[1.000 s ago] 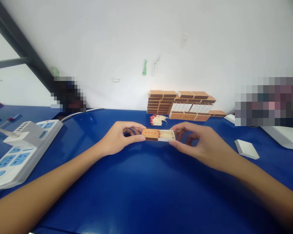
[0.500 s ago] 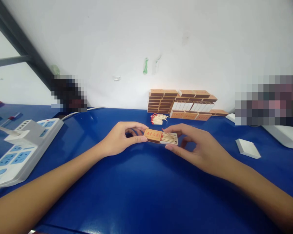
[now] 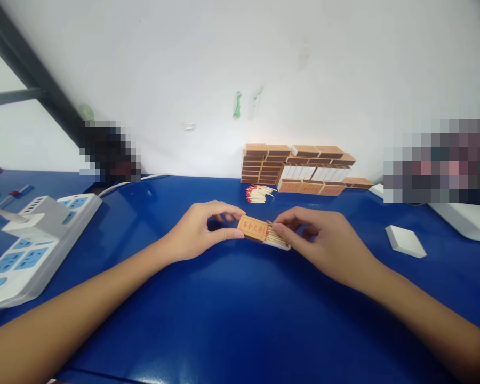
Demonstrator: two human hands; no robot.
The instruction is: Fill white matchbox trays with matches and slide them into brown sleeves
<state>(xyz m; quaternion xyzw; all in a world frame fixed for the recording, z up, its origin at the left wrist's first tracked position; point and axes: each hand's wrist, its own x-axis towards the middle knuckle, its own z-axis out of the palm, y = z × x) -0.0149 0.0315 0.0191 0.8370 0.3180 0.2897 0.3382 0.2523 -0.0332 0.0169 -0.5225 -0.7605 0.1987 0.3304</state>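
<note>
A half-open matchbox (image 3: 256, 229) with an orange sleeve and a white tray full of matches is held just above the blue table (image 3: 232, 314). My left hand (image 3: 200, 229) pinches the sleeve's left end between thumb and fingers. My right hand (image 3: 320, 237) grips the tray's end, its thumb lying on the exposed matches (image 3: 276, 238). The box tilts down to the right.
Loose red-tipped matches (image 3: 258, 193) lie behind the box. Stacked matchboxes (image 3: 300, 169) line the white wall. A white power strip (image 3: 32, 245) lies at the left. A small white box (image 3: 405, 241) and a white tray (image 3: 464, 220) sit at the right.
The tray has slid further into the sleeve. My right hand has moved left, its thumb now on the matches. The box has tilted slightly.
</note>
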